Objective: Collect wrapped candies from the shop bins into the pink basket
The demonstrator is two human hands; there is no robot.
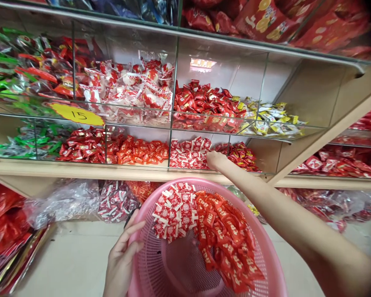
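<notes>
A pink plastic basket (273,264) with mesh sides stands in front of the shelves. My left hand (122,251) grips its left rim. Small red-and-white wrapped candies (176,212) lie at the basket's back left, and orange-red wrapped candies (225,239) fill its right side. Part of the basket's bottom shows bare. My right hand (215,161) reaches over the basket into a low glass compartment, at the right edge of a pile of red-and-white candies (190,152). It looks curled closed; its fingertips, and anything in them, are hidden.
Glass dividers split the shelf into compartments of red candies (207,105), yellow-and-white candies (273,117) and clear-wrapped sweets (132,88). A yellow price tag (77,114) reads 15. A wooden ledge (80,170) runs along the front. Plastic bags (71,202) lie below on the floor.
</notes>
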